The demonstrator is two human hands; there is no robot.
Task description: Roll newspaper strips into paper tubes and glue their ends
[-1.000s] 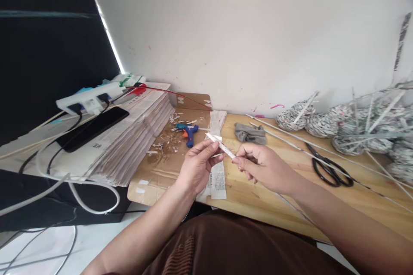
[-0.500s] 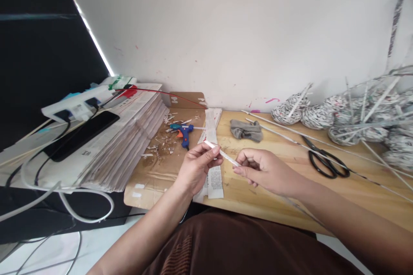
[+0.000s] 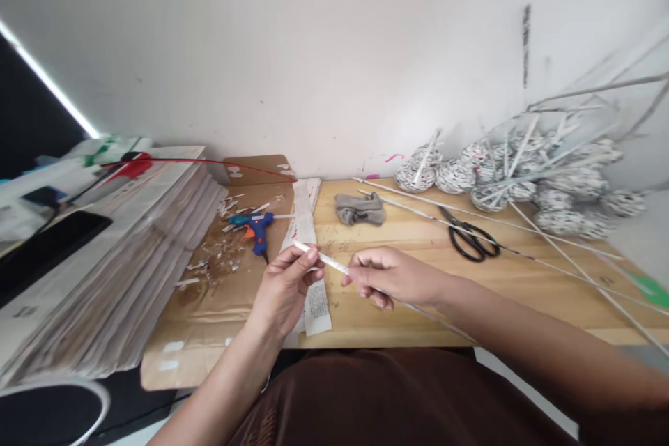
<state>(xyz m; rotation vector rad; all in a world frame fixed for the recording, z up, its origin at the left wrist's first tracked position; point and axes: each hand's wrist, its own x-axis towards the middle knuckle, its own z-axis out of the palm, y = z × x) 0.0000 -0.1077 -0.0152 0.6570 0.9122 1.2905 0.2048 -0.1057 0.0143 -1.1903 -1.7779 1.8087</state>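
A thin white rolled paper stick (image 3: 333, 264) is held slanting between both hands above the front of the wooden table. Its upper end is pinched by my left hand (image 3: 287, 282) between thumb and fingers. Farther down the same stick, my right hand (image 3: 379, 277) is closed round it, and a thin length trails out below the right wrist. Beneath my left hand lie flat printed paper strips (image 3: 318, 306). A blue glue gun (image 3: 260, 233) rests on the cardboard, left of the strips.
A grey cloth (image 3: 359, 209) lies behind my right hand. Black scissors (image 3: 473, 242) and long paper sticks are on the wooden table (image 3: 418, 320) to the right. Woven paper bundles (image 3: 454, 175) stand along the wall. At left is a tall paper stack (image 3: 151, 251) with a phone (image 3: 57, 244).
The view has turned to the right, so objects appear farther left. My right hand has moved a little along the stick toward my left hand. Both hands still hold it.
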